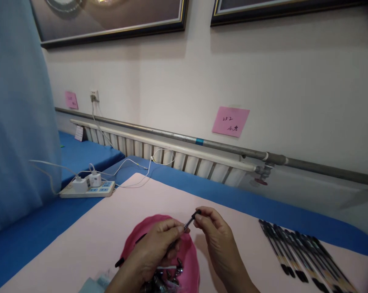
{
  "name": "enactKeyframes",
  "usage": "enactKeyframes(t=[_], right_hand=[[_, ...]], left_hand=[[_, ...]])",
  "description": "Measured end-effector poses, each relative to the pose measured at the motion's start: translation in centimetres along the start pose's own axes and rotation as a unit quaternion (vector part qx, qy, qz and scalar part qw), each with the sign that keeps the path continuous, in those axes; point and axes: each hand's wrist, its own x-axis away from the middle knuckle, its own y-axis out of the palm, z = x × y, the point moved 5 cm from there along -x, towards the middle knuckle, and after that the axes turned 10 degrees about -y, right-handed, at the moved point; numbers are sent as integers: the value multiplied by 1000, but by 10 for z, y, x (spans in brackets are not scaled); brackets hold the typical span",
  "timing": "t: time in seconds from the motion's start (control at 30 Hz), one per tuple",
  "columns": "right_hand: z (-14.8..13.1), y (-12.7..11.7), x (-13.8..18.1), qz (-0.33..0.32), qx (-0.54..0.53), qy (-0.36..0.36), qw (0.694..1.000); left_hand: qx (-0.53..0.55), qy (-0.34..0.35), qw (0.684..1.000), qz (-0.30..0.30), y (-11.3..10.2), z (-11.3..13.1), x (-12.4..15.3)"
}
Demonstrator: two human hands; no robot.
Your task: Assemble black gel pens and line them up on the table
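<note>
A slim pen (189,222) with a clear barrel and a dark end is held between my two hands, above a pink bowl. My left hand (156,244) has its fingers closed round the lower part of the pen. At the upper end, my right hand (217,234) pinches the black cap (196,213) between thumb and fingertips. Below my left hand, the pink bowl (193,266) contains small dark and shiny parts (171,278) and a white stick; my left hand and forearm hide some of its contents. A black cap-like piece (119,262) shows at the bowl's left rim.
Several black-capped pens (296,248) lie side by side on the pink sheet (104,228) to the right. A power strip (89,190) with white chargers and cables stands at the left, near a blue curtain (16,114). Behind the blue surface run a radiator (171,156) and a pipe.
</note>
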Motion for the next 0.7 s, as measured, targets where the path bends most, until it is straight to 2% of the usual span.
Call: enactKeyframes(t=[0.17, 0.33, 0.43, 0.7], right_hand=[[7, 1, -1, -25, -42, 50, 998], [8, 5, 0, -26, -104, 71, 992], [8, 6, 1, -24, -96, 61, 993], [10, 15, 6, -66, -84, 70, 992]], left_hand=[[6, -1, 1000, 6, -1, 0, -1], [13, -6, 1000, -16, 3, 0, 1], [32, -13, 999, -19, 5, -1, 2], [84, -21, 996, -14, 8, -4, 0]])
